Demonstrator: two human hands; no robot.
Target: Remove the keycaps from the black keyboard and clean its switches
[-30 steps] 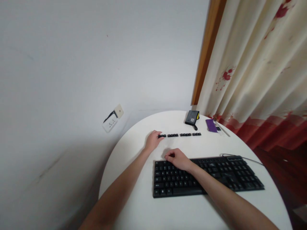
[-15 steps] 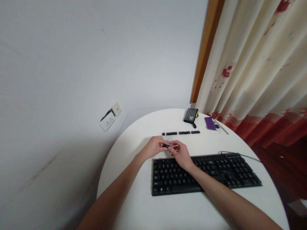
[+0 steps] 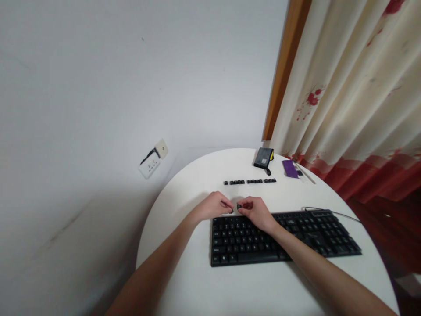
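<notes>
A black keycap [image 3: 239, 206] is pinched between the thumb and fingers of my right hand [image 3: 258, 211], just above the back edge of the black keyboard [image 3: 259, 256]. My left hand [image 3: 213, 205] is closed too, its fingertips pinching another small black keycap [image 3: 231, 211], mostly covered by the fingers. A narrow gap separates the two hands. My right wrist passes over the keyboard, hiding some of its keys. Behind my hands, several loose black keycaps [image 3: 255, 181] lie in one row, set out in groups.
All of this is on a round white table [image 3: 187, 272] against a wall. Farther back lie a dark wallet-like case [image 3: 263, 157] and a purple cloth-like piece [image 3: 290, 168]. The keyboard's cable [image 3: 342, 214] runs off to the right. A patterned curtain [image 3: 355, 101] hangs beside the table.
My hands were together at one small black piece; now they are apart, each pinching a keycap. Both have come slightly lower, nearer the keyboard's back edge. The camera view has shifted slightly.
</notes>
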